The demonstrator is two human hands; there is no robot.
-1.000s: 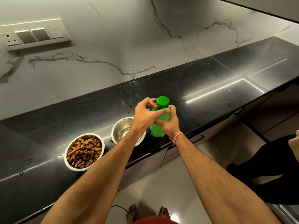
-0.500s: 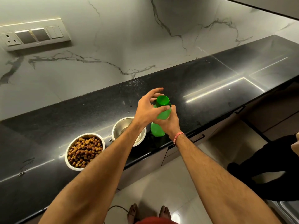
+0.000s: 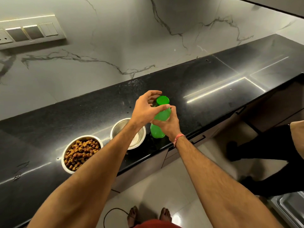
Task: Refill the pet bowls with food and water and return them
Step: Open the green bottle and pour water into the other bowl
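Both arms are out over the black speckled table [image 3: 205, 83], and all the action is on the green plastic bottle [image 3: 162, 117]. It stands upright near the table's front edge, bright green and opaque, with a matching green cap [image 3: 162, 100] on top and a rounded body that widens toward its base. The right hand [image 3: 167, 124] is wrapped around the bottle's middle, fingers closed on it, with a red thread band [image 3: 178, 139] at the wrist. The left hand [image 3: 148, 109] is up at the neck: the thumb lies across the front just under the cap, while the other fingers [image 3: 153, 92] curl loosely behind the cap, spread and not clamped on it.

Just left of the bottle sits a steel bowl [image 3: 128, 134], shiny inside, partly hidden by the left forearm; whether there is water in it I can't tell. Further left, near the table's front edge, a second steel bowl [image 3: 82, 153] is heaped with brown and tan kibble [image 3: 80, 152], small chunky pieces filling it close to the rim. The two bowls sit close together but apart.

Behind the table rises a white marble wall [image 3: 131, 38] with grey veins, and a switch panel [image 3: 29, 32] is mounted at upper left. Bare feet [image 3: 165, 214] show on the pale floor tiles below.
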